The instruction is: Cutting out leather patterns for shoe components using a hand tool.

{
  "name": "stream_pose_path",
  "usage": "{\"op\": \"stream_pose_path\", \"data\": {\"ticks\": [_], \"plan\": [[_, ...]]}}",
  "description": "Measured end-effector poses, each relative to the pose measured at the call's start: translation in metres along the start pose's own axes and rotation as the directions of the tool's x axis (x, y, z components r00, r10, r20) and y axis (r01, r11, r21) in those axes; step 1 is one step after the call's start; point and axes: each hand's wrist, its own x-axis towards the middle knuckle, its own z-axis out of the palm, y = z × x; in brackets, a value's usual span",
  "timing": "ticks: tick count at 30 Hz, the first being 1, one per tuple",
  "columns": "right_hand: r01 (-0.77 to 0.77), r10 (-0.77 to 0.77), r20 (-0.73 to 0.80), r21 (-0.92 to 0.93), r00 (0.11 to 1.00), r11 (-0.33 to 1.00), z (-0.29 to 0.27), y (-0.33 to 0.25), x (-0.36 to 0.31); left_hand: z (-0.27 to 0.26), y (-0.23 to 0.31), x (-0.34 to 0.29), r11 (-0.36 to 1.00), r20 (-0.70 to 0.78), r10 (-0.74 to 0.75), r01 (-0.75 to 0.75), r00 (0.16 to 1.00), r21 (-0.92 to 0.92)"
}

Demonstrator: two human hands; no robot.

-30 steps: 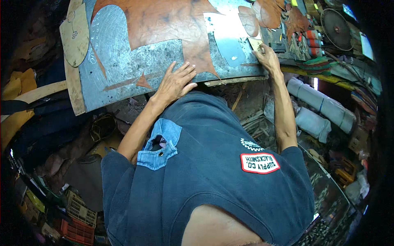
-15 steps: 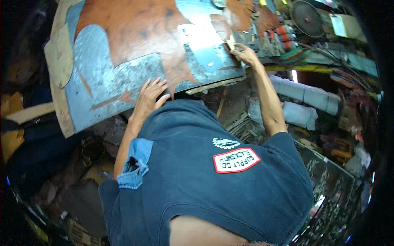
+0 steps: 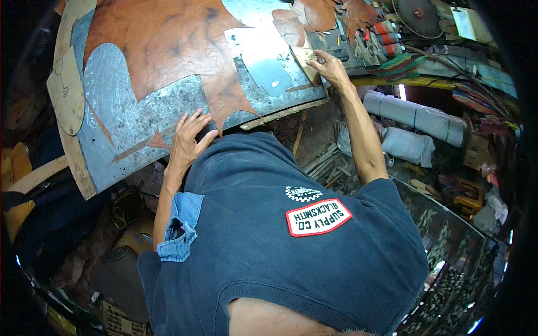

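Observation:
A large brown leather hide (image 3: 168, 42), with curved pieces cut out of it, lies across a grey metal-topped table (image 3: 168, 103). My left hand (image 3: 186, 140) rests at the table's near edge, fingers spread, close to a narrow tongue of the hide. At the table's right end my right hand (image 3: 330, 68) pinches the edge of a small tan flat piece (image 3: 305, 60), which looks like card. The piece sits by the table's right corner, partly covered by my fingers. Left of it lies a pale blue-grey flat sheet (image 3: 263, 64), bright with glare.
A tan pattern board (image 3: 66, 92) lies along the table's left edge. Beyond my right hand are red-capped bottles (image 3: 386, 32), a round fan (image 3: 417, 17) and loose leather pieces (image 3: 316, 14). White wrapped rolls (image 3: 414, 117) lie lower right. A leather scrap (image 3: 159, 140) is near my left hand.
The tan piece was tilted nearly edge-on and now shows its flat face. My right hand has moved slightly with it. My left hand stays at the table edge while the whole view has shifted.

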Motion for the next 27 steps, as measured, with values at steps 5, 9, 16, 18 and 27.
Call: {"op": "stream_pose_path", "data": {"ticks": [5,9,16,18,27], "plan": [[0.133,-0.15,-0.086,-0.18,0.985,0.975,0.021,0.001,-0.002,-0.003,0.015,0.01,0.993,-0.072,-0.072,0.078,0.995,0.087],[0.103,-0.101,0.02,-0.288,0.995,0.952,0.014,-0.021,0.003,0.006,0.02,0.025,0.982,-0.151,-0.099,0.121,0.984,0.145],[0.176,-0.176,0.025,-0.272,0.984,0.946,0.013,0.006,0.011,0.011,0.032,0.044,0.946,-0.308,-0.313,0.323,0.899,-0.019],[0.228,-0.244,-0.04,-0.239,0.969,0.944,0.02,0.021,0.012,0.01,0.026,0.04,0.937,-0.324,-0.338,0.348,0.884,-0.029],[0.208,-0.209,-0.07,-0.022,0.975,0.978,0.017,0.003,-0.01,0.037,0.066,0.109,0.892,-0.301,-0.452,0.417,0.84,-0.177]]}}
